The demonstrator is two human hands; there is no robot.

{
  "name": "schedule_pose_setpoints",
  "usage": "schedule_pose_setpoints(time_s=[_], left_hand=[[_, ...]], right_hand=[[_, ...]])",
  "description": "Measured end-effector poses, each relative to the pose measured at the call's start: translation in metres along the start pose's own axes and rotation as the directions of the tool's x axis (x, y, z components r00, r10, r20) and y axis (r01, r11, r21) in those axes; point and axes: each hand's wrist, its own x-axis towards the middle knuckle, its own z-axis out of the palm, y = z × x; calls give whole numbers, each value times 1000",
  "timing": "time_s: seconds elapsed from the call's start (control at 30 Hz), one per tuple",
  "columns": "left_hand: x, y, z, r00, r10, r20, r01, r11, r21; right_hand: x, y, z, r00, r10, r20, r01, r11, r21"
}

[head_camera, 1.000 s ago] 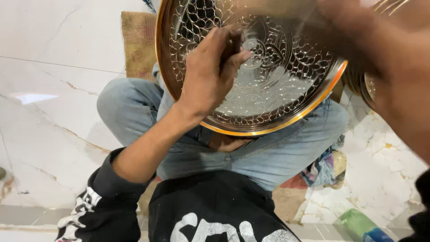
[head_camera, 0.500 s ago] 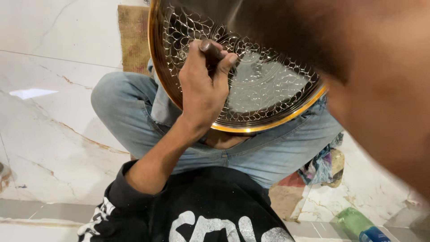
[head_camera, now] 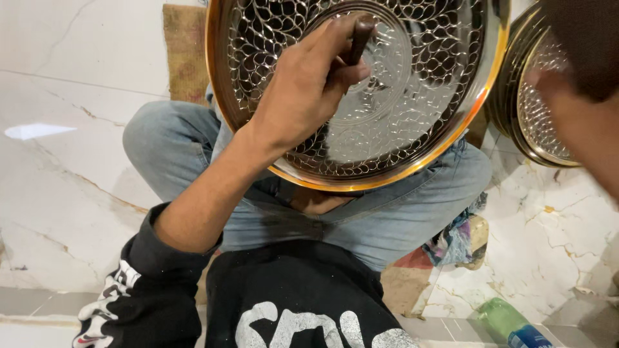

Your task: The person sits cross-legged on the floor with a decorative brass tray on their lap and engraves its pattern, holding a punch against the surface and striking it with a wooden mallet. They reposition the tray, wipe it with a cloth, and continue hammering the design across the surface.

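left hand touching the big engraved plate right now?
Yes: the left hand grips a dark tool and rests against the patterned face of the engraved plate.

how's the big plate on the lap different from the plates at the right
The big engraved plate rests tilted on the person's lap, nearly whole in view, with the left hand pressing a dark-handled tool to its centre. The stacked plates stand on edge on the marble floor, several together, partly hidden and untouched. Both are round shiny metal with a gold rim and leaf-like cut patterns.
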Motion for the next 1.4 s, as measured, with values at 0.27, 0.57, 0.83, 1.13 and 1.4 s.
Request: schedule_pose_setpoints(time_s=[0.27,0.57,0.83,1.13,1.4], left_hand=[[-10,2,6,990,-141,-26,143,979,143],[-41,-2,34,941,-164,-297,202,974,102],[-58,0,49,875,-175,-451,257,958,126],[-47,-2,49,887,-170,-428,194,981,12],[-43,-1,52,872,-186,-454,208,978,0]], right_hand=[[28,47,19,960,-277,-33,277,930,243],[1,20,13,932,-352,-90,361,926,112],[-46,-83,-22,839,-542,-46,544,839,20],[-46,-132,-43,788,-615,15,615,788,-23],[-12,-57,-8,832,-554,-15,550,821,157]])
